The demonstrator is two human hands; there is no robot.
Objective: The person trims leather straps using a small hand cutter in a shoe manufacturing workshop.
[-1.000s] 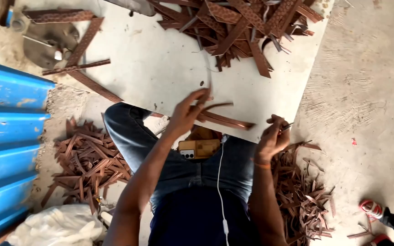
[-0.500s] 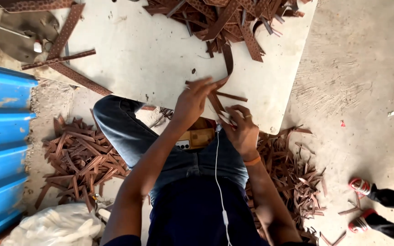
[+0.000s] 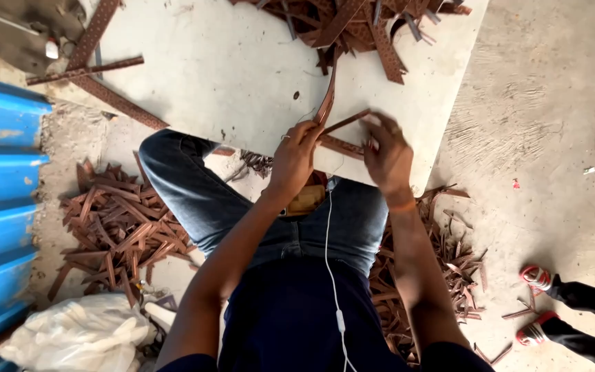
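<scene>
Head view, lap: jeans (image 3: 242, 207), white earphone cable (image 3: 330, 255)
Left hand (image 3: 294, 160): pinching brown leather strip (image 3: 326, 103) at white board (image 3: 228, 76) edge
Right hand (image 3: 385, 157): gripping the strip's other end
Far: strip pile (image 3: 366, 27)

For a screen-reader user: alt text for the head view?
Both hands, left hand and right hand, hold thin brown strips over a white board. More brown strips are piled on the board and the floor.

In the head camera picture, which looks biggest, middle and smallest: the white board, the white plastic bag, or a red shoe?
1. White board, by far the largest.
2. White plastic bag, though it lies nearer the camera, so it may look larger than it is.
3. Red shoe, the smallest.
</scene>
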